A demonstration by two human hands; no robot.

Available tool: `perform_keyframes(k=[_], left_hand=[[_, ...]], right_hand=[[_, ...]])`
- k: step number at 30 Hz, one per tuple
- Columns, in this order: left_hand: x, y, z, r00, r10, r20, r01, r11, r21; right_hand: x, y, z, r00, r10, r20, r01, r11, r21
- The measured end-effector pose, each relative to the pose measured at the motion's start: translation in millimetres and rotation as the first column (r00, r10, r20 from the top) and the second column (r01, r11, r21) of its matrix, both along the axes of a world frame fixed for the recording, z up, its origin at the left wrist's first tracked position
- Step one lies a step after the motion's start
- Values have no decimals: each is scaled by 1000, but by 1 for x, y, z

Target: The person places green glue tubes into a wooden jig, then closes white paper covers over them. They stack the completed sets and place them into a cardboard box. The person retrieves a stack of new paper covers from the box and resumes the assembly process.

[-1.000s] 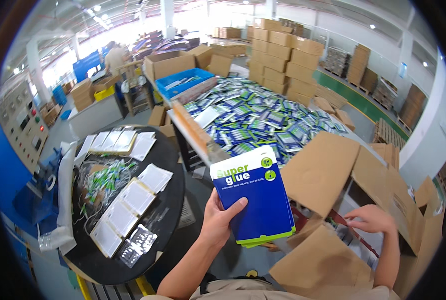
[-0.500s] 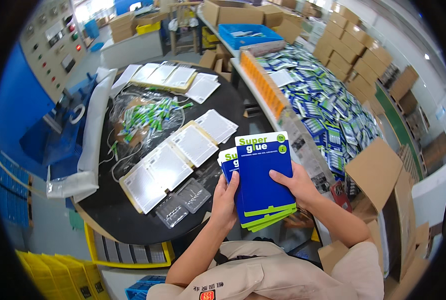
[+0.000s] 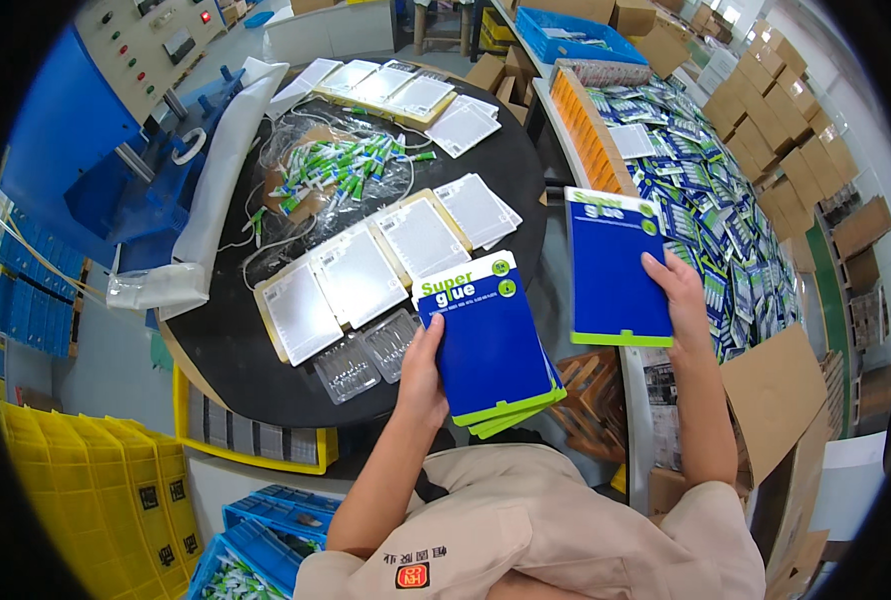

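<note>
Over the near edge of the round black tabletop (image 3: 511,120), left hand (image 3: 423,375) grips a fanned stack of blue cards (image 3: 488,342) with green bottom edges, thumb on the left side of the stack. Right hand (image 3: 678,292) holds a single blue card (image 3: 614,265) of the same kind, raised to the right and clear of the stack, fingers closed on its right edge.

Tabletop contents: rows of white backing sheets (image 3: 366,275) laid side by side, touching; two clear plastic trays (image 3: 371,352) just below them at the near rim; a loose clear bag of small green-and-white tubes (image 3: 341,170) in the middle; more white sheets on a flat board (image 3: 386,85) at the far side.

Room: blue machine with a beige control panel (image 3: 151,40) at upper left, white plastic sheet draped off it. Yellow crates (image 3: 96,500) at lower left, blue crate (image 3: 266,530) beside them. Long bench on the right covered with a pile of blue packets (image 3: 716,190). Cardboard boxes (image 3: 786,130) stacked beyond it; open cardboard flap (image 3: 776,400) near the right forearm. Floor grey concrete.
</note>
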State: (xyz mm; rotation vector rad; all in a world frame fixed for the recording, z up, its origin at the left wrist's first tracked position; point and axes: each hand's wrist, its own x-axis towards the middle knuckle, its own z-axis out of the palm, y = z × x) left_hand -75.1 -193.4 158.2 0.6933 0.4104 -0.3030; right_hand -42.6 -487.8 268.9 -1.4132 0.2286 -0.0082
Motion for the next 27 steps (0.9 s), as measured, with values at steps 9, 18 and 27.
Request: perform_keyframes(k=[9, 18, 27], left_hand=[[-2, -5, 0, 1000, 10, -19, -10, 1000, 18], [-25, 11, -2, 983, 106, 146, -157, 906, 394], [-107, 186, -3, 882, 201, 427, -468, 494, 733]], right_hand=[[3, 65, -54, 947, 314, -69, -321, 936, -147], [-23, 126, -88, 814, 542, -206, -492, 834, 252], [30, 272, -103, 65, 897, 438, -544, 400, -738]])
